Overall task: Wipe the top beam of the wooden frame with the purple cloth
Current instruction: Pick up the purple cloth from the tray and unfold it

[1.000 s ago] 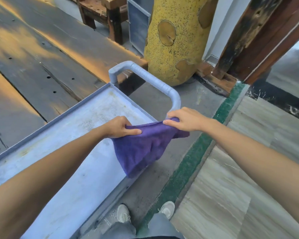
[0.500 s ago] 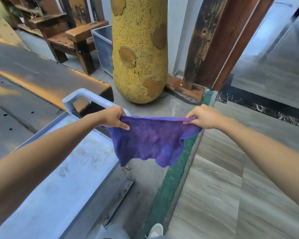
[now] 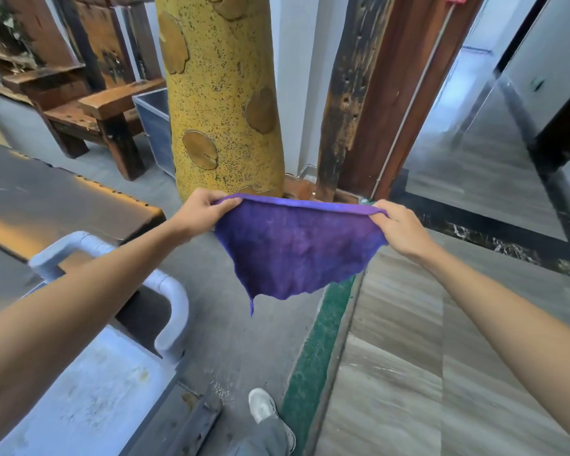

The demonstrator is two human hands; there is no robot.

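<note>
Yellow pillar (image 3: 221, 93) behind, both hands' fingers (image 3: 226, 203) pinching purple cloth (image 3: 297, 248) corners

Grey concrete floor (image 3: 231, 324) at centre; green strip (image 3: 313, 363) beside wood-grain tiles (image 3: 408, 373) on right. Yellow speckled column (image 3: 221, 93) with brown patches straight ahead, white wall (image 3: 293, 77) behind. Dark weathered wooden post (image 3: 346, 93) just right of column, reddish beam (image 3: 395, 93) beside post. Rough wooden bench (image 3: 99, 116) at left rear, grey metal bin (image 3: 155, 126) between bench and column. Grey cart (image 3: 89, 406) with tubular handle (image 3: 171, 297) at lower left. Glossy dark-bordered floor (image 3: 491, 179) at far right.
</note>
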